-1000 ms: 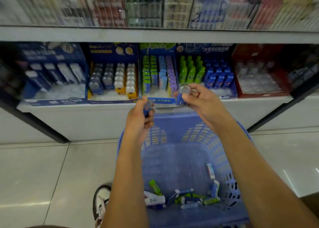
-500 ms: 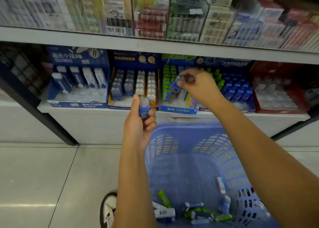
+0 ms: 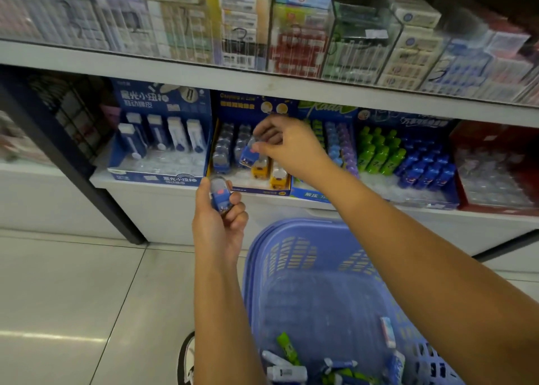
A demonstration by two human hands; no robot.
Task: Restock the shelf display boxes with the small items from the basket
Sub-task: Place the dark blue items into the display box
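My right hand (image 3: pixel 287 144) reaches over the yellow-edged display box (image 3: pixel 264 190) on the lower shelf, pinching a small blue item with a clear cap (image 3: pixel 249 151) above the rows of blue and yellow ones. Below and left of it, in front of the shelf edge, my left hand (image 3: pixel 220 218) grips a second small blue capped item (image 3: pixel 219 193). The blue plastic basket (image 3: pixel 291 247) stands on the floor under my arms, with several small items (image 3: pixel 291 367) lying at its bottom.
Left of the yellow-edged box is a blue box of white tubes (image 3: pixel 159 139); to its right stand boxes of coloured sticks (image 3: pixel 339 148), green and blue bottles (image 3: pixel 405 157) and a red box (image 3: pixel 495 166). A dark shelf post (image 3: pixel 73 163) slants at left. My shoe (image 3: pixel 186 358) rests on the tiles.
My right hand has carried its blue item leftward from the coloured-stick box to over the yellow-edged box. My left hand still holds its item, and the view has shifted.
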